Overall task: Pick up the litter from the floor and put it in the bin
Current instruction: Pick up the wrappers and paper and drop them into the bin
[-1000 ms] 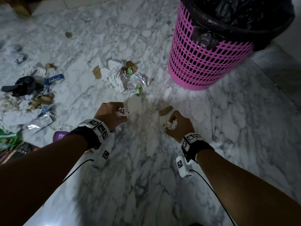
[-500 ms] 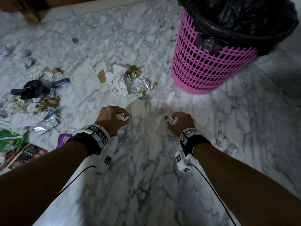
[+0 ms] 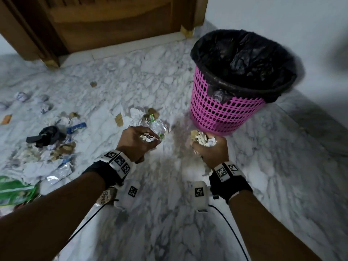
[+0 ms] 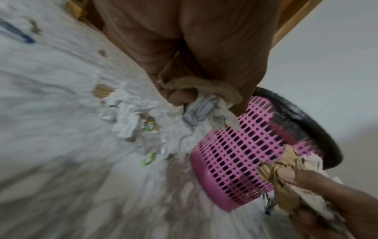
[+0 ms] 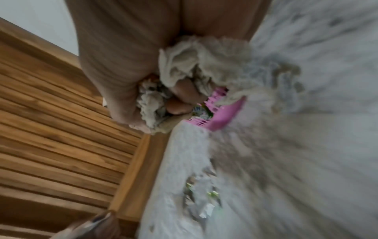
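A pink mesh bin (image 3: 222, 112) with a black liner (image 3: 244, 59) stands at the upper right, also seen as the bin (image 4: 241, 160) from the left wrist. My left hand (image 3: 137, 143) grips a wad of crumpled paper (image 3: 147, 137), shown close as the paper (image 4: 202, 105). My right hand (image 3: 209, 150), just in front of the bin's base, grips a bunch of paper and cardboard scraps (image 3: 202, 139), seen close as the scraps (image 5: 204, 67). Both fists are raised above the marble floor (image 3: 169, 213).
A litter pile (image 3: 148, 117) lies between my left hand and the bin. More wrappers, paper and a black rag (image 3: 49, 135) spread over the floor at the left. A wooden door (image 3: 105, 21) and a white wall (image 3: 282, 19) close off the back.
Both hands have lifted off the floor with their litter and moved towards the bin. The brown scrap near the right hand is gone from the floor, and the view has tilted up.
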